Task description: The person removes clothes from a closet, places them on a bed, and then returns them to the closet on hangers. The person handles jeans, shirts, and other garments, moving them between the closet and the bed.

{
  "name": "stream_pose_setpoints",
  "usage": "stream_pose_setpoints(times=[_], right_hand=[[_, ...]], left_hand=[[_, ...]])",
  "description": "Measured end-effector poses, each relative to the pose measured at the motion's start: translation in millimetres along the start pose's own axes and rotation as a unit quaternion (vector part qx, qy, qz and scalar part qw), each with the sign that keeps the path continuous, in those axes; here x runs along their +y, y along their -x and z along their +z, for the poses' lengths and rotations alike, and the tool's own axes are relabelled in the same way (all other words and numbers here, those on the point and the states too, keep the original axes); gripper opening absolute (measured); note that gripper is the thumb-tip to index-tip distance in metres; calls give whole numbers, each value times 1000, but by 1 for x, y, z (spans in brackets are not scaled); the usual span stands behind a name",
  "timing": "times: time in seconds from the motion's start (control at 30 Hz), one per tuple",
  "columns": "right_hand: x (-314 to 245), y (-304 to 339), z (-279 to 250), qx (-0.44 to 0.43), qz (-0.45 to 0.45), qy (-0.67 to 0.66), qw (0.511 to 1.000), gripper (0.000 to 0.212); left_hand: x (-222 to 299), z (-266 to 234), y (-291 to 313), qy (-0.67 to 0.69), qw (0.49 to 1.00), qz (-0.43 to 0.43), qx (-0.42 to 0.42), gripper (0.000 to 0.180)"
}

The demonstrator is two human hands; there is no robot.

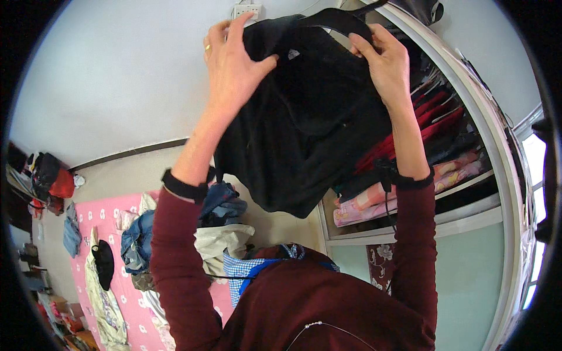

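Note:
A black garment (298, 134) hangs spread out in front of me, raised to about arm's height. My left hand (231, 61) holds its upper left edge, thumb over the front and fingers toward the wall; a ring shows on one finger. At the upper right, my right hand (383, 61) pinches the black band along the garment's top edge between thumb and fingers. A gap shows under that band, and a small pale label (293, 54) sits near the neckline. The exact kind of garment cannot be made out.
To the right, an open wardrobe (418, 225) holds hanging clothes (439, 111) and folded pink bedding (363, 207). At lower left, a pink flowered bed (88, 210) bears jeans (137, 240), a black cap-like item (104, 263) and other clothes. A wall socket (248, 10) is behind the garment.

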State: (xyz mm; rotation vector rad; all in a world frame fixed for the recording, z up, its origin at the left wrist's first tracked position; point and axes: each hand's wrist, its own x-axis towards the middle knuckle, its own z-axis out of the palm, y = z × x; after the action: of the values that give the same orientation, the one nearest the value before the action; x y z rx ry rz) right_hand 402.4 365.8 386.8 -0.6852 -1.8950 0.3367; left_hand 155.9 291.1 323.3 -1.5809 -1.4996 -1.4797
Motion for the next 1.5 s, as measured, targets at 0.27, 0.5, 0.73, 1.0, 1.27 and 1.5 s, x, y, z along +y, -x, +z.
stream_pose_setpoints(times=[0.27, 0.5, 0.73, 1.0, 1.27, 1.5], right_hand=[[-34, 26, 21, -26, 27, -37, 999, 23], [-37, 49, 39, -59, 54, 43, 996, 24], [-2, 78, 11, -90, 80, 61, 991, 23], [8, 106, -8, -85, 139, -25, 986, 16], [38, 94, -46, 156, 147, -429, 878, 26], [44, 9, -128, 221, 123, -367, 895, 26]], left_hand=[[11, 9, 60, 248, 914, -304, -103, 62], [-32, 38, 52, 293, 910, -294, -4, 23], [-75, 21, 52, 450, 794, -406, -45, 13], [-88, 41, 60, 474, 729, -489, -69, 21], [-74, 65, 77, 515, 594, -586, -193, 35], [-70, 73, 89, 542, 549, -564, -296, 36]])
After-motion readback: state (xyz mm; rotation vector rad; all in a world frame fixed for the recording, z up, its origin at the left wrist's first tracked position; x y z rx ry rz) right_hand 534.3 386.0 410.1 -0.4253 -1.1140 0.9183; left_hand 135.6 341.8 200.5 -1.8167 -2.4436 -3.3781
